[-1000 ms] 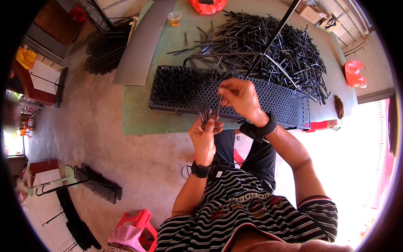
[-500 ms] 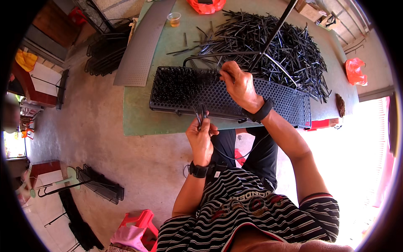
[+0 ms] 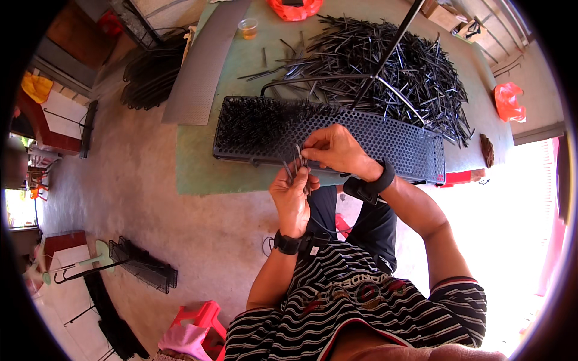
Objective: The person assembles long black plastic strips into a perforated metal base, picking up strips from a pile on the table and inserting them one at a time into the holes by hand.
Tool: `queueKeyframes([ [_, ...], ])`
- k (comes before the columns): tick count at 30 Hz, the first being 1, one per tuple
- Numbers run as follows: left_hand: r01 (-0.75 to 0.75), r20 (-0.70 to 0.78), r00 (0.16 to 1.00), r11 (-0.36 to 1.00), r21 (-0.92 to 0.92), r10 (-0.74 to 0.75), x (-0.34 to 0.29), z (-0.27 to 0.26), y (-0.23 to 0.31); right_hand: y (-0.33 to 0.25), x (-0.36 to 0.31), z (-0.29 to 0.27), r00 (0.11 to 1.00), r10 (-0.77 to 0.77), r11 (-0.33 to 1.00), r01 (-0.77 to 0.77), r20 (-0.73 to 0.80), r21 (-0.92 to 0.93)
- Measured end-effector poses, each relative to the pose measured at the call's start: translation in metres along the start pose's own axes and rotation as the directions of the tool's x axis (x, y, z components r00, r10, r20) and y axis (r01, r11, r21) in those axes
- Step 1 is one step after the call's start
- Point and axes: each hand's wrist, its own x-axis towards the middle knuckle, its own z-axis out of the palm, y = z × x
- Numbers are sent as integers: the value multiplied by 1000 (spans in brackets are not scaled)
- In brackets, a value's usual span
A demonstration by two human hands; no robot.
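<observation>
Stripes are running across the black shirt (image 3: 355,283) of the person working at the table's edge. To the person's left, a red stool (image 3: 208,314) is standing on the floor, with a pink cloth (image 3: 183,342) lying over it. Black bands are circling both wrists. The left hand (image 3: 291,194) is gripping a small bunch of thin dark strips (image 3: 297,151), their ends poking up past the fingers. The right hand (image 3: 337,150) is meeting it from the side, its thumb and fingertips curling in at the tops of those strips; from where I'm standing, I can't tell whether it is pinching one.

Just beyond the hands, a long black perforated rack (image 3: 397,141) is lying along the near side of the green table (image 3: 201,165). Its left part is bristling with short dark pieces (image 3: 248,123), while the holes on its right are showing bare. A bent black metal bar (image 3: 394,49) is rising behind it, and past that a big heap of loose black strips (image 3: 415,72) is spreading over the tabletop. Farther left, a grey perforated sheet (image 3: 205,69) is lying near a clear cup (image 3: 248,28) of amber liquid. At the far edge, a red plastic bag (image 3: 295,10) is resting.
</observation>
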Motion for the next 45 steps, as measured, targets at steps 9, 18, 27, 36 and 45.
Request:
queueKeyframes([
  [9, 5, -19, 1000, 1000, 24, -5, 3, -10, -11, 6, 12, -19, 731, -435, 900, 372, -526, -228],
  [18, 0, -26, 1000, 1000, 18, 0, 2, -8, -4, 31, 31, -17, 729, -525, 844, 380, -440, -378],
  [27, 31, 12, 999, 1000, 7, -31, -1, -2, 3, 9, 11, -10, 904, -358, 869, 231, -234, -438],
  [36, 160, 191, 968, 987, 29, -163, -7, 6, -2, 19, -13, -15, 954, 145, 960, -199, 261, 195],
  [45, 89, 185, 973, 965, 248, -137, -6, 6, -7, 10, -29, -16, 990, 34, 990, -53, 140, 131],
])
